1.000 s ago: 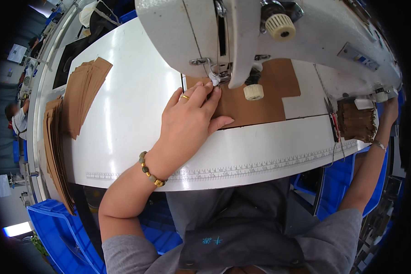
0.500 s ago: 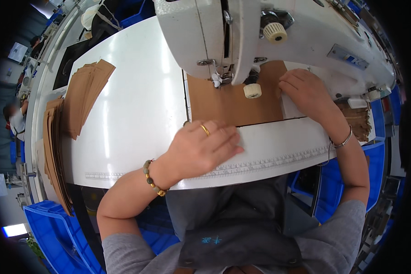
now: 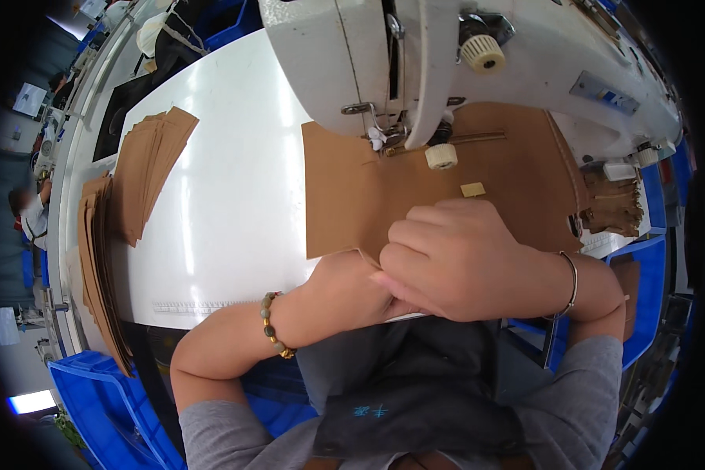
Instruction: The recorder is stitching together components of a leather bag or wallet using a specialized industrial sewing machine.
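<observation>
A brown fabric panel (image 3: 337, 196) lies across the sewing machine bed, under the machine head (image 3: 329, 63). It bears a narrow slot-like strip behind the presser foot (image 3: 380, 141) and a small yellow tag (image 3: 472, 189). At its near edge my two hands meet. My right hand (image 3: 458, 262) is curled closed over the cloth, its thumb pressed toward the left. My left hand (image 3: 345, 286) grips the near edge from the left; its fingertips are hidden behind the right hand.
Stacks of brown cut pieces (image 3: 145, 172) lie at the table's left, some hanging over the edge (image 3: 98, 266). Gathered brown pieces (image 3: 611, 204) lie at the right. Blue bins (image 3: 106, 399) stand below the white table (image 3: 219, 196).
A larger brown panel with a strip and tag now covers the machine bed, where a smaller plain brown area showed. My right hand came left and nearer, joining the left hand.
</observation>
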Demonstrator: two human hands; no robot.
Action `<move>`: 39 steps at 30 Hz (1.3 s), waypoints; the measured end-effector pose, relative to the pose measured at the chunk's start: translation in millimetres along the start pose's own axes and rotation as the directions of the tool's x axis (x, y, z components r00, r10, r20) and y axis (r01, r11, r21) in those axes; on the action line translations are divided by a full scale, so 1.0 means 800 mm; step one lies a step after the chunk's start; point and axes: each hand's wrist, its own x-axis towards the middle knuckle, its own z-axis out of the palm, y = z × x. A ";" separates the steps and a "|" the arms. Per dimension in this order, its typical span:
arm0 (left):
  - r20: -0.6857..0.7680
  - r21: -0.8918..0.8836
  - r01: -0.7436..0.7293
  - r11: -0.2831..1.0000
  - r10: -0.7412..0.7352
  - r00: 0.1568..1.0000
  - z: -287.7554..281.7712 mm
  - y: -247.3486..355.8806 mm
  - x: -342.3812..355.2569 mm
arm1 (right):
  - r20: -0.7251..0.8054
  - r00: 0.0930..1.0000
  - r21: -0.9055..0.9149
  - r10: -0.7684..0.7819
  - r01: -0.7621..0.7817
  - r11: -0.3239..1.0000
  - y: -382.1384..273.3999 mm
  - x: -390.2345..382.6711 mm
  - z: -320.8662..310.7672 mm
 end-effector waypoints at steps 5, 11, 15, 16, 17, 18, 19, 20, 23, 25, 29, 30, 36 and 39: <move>-0.122 -0.022 -0.119 0.993 0.116 0.986 -0.004 -0.005 0.001 | 0.092 0.973 0.132 0.213 -0.223 0.966 0.042 -0.022 0.009; -0.292 0.177 -0.273 0.946 0.315 0.903 -0.021 0.010 -0.002 | 0.058 0.972 -0.281 0.227 -0.202 0.938 0.070 -0.049 0.046; -0.343 0.288 -0.398 0.871 0.482 0.806 -0.053 -0.003 -0.009 | 0.040 0.981 -0.268 0.188 -0.171 0.948 0.077 -0.049 0.043; -0.343 0.342 -0.129 0.931 0.252 0.905 -0.054 -0.008 -0.004 | 0.059 0.980 -0.282 0.191 -0.167 0.945 0.076 -0.046 0.040; -0.359 0.393 0.146 0.908 0.006 0.933 -0.052 -0.013 0.003 | 0.079 0.978 -0.296 0.194 -0.163 0.941 0.075 -0.042 0.038; -0.349 0.399 0.140 0.906 0.009 0.937 -0.048 -0.022 0.014 | 0.070 0.978 -0.292 0.199 -0.171 0.941 0.073 -0.039 0.034; -0.374 0.375 0.145 0.916 0.007 0.927 -0.042 -0.031 0.026 | 0.130 0.962 -0.307 0.241 -0.192 0.932 0.072 -0.036 0.032; -0.401 0.348 0.150 0.925 0.003 0.916 -0.037 -0.034 0.034 | 0.170 0.949 -0.321 0.266 -0.202 0.925 0.071 -0.033 0.029; -0.330 0.324 0.209 0.923 -0.097 0.939 -0.026 -0.030 0.033 | 0.230 0.928 -0.349 0.292 -0.201 0.915 0.071 -0.026 0.024; -0.323 0.332 0.215 0.919 -0.104 0.941 -0.023 -0.030 0.032 | 0.211 0.935 -0.325 0.285 -0.208 0.923 0.075 -0.025 0.023; -0.314 0.327 0.210 0.921 -0.104 0.944 -0.024 -0.032 0.032 | 0.176 0.947 -0.319 0.270 -0.204 0.925 0.075 -0.028 0.029; -0.318 0.325 0.213 0.922 -0.106 0.942 -0.025 -0.033 0.033 | 0.196 0.938 -0.320 0.287 -0.215 0.922 0.075 -0.028 0.031; -0.294 0.333 0.182 0.925 -0.081 0.952 -0.029 -0.034 0.033 | 0.097 0.964 -0.323 0.247 -0.205 0.924 0.072 -0.029 0.032; -0.289 0.322 0.176 0.930 -0.080 0.954 -0.029 -0.034 0.034 | 0.162 0.946 -0.345 0.279 -0.211 0.915 0.071 -0.028 0.030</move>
